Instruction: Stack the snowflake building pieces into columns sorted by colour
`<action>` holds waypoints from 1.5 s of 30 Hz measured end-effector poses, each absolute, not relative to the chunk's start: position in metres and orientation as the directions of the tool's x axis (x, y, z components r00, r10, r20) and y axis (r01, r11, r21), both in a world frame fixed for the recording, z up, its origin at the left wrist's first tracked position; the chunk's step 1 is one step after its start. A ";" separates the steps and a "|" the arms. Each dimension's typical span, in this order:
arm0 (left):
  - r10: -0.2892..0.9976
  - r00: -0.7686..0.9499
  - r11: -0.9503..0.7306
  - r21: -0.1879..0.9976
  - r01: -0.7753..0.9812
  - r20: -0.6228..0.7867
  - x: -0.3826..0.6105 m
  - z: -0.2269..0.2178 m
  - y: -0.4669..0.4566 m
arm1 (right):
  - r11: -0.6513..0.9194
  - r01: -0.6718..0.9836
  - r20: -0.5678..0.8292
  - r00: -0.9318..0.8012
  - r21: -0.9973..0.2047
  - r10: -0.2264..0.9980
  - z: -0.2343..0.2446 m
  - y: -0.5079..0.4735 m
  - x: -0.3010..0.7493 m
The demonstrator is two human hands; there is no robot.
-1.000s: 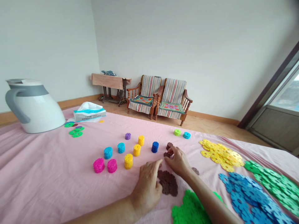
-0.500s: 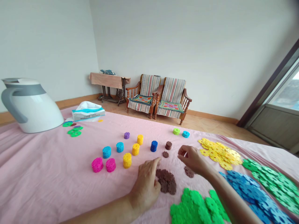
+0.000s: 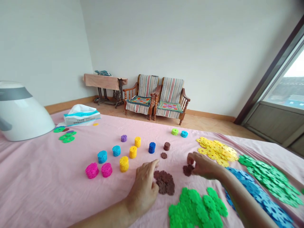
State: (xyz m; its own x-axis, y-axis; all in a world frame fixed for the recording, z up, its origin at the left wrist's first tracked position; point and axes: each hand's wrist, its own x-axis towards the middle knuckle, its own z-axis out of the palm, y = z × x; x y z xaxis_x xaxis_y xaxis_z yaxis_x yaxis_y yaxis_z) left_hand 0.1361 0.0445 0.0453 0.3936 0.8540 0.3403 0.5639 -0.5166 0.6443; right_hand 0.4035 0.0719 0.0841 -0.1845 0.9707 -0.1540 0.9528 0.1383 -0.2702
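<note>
Many green discs are lying toward the pink worktop's near edge. The left hand is resting beside a flat brown pile, thumb and forefinger spread. The right hand, fingers narrowed, is touching loose brown discs; whether it is gripping, I cannot tell. Farther, one flat brown disc is lying before a brown stack, its axis pointing upward, toward the far edge.

Over there, a single camera sits on the person's head, looking forward and down across the cloth. It has the left hand and right hand close, over the cloth, and the chairs well beyond its far edge.
</note>
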 end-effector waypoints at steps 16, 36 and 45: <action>0.858 0.398 -0.511 0.623 0.593 0.324 0.136 0.041 0.046 | 0.336 0.824 0.324 -0.198 -0.457 0.925 0.072 0.082 0.350; 0.859 0.402 -0.508 0.628 0.590 0.317 0.136 0.040 0.045 | 0.300 0.746 0.447 -0.004 -0.595 0.895 0.027 0.105 0.311; 0.859 0.397 -0.508 0.643 0.574 0.324 0.136 0.041 0.046 | 0.219 0.797 0.378 0.013 -0.563 0.926 0.028 0.104 0.313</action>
State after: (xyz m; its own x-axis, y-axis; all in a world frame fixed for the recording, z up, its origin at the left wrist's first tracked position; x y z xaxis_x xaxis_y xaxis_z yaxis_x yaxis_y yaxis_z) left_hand 0.1355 0.0457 0.0414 0.3970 0.8589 0.3237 0.5741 -0.5075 0.6426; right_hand 0.3130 0.1038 0.0284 0.0128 0.9257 0.3781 0.7972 0.2188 -0.5626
